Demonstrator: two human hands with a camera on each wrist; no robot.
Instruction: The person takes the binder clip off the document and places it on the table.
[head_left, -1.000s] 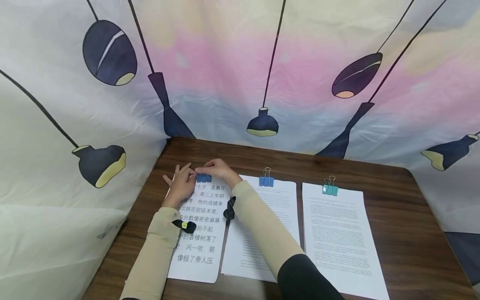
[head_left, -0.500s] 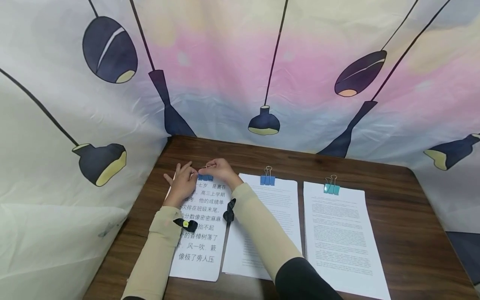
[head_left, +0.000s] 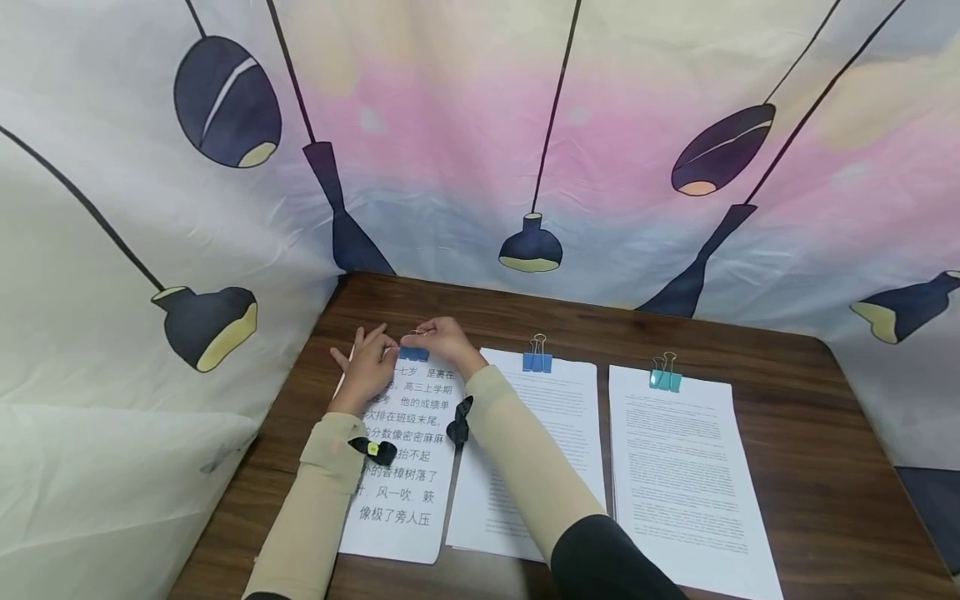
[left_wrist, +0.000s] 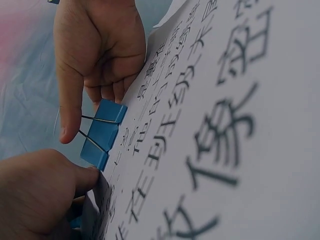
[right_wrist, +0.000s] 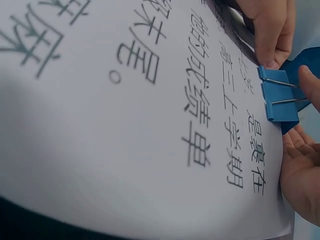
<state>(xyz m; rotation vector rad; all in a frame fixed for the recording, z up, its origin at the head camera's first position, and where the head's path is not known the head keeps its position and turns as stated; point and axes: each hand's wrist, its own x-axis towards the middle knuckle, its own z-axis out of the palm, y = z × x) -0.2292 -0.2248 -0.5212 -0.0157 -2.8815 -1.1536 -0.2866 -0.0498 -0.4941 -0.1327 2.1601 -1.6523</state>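
Observation:
A stack of paper with large printed Chinese characters lies leftmost on the table. At its top edge sits a blue binder clip, its jaws on the sheets. My right hand holds the clip, thumb against the wire handles and fingers behind it, as the left wrist view shows. Beside the clip, my left hand pinches the top edge of the stack, with some of its other fingers spread. In the right wrist view the clip lies between both hands; part of the fingers is hidden behind the paper.
To the right lie two more paper stacks: the middle one with a blue binder clip, the far one with a teal binder clip. The wooden table meets a lamp-patterned cloth behind.
The head view has shifted slightly. Both hands stay at the left stack's top edge, and the right hand keeps its hold on the binder clip with hardly any movement.

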